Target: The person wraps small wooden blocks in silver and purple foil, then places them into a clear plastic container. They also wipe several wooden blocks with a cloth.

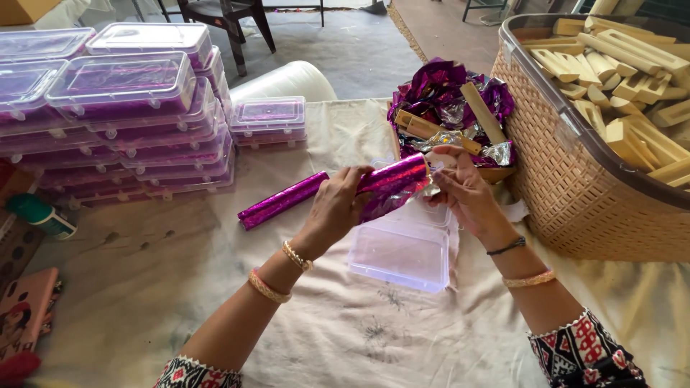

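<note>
My left hand (336, 205) and my right hand (463, 190) together hold a stick-shaped piece wrapped in shiny purple foil (394, 183), one hand at each end, just above an open clear plastic box (402, 251) on the cloth. A second long purple foil-wrapped stick (280, 201) lies on the cloth to the left of my left hand. Behind my hands sits a heap of crumpled purple and silver foil (438, 93) with bare wooden sticks (483, 111) in it.
Stacks of closed clear boxes with purple contents (122, 108) fill the left side, with two more boxes (269, 118) beside them. A woven basket (575, 179) of bare wooden pieces stands at the right. A green-capped bottle (42, 215) lies at the far left. Chair legs (237, 29) show beyond the table.
</note>
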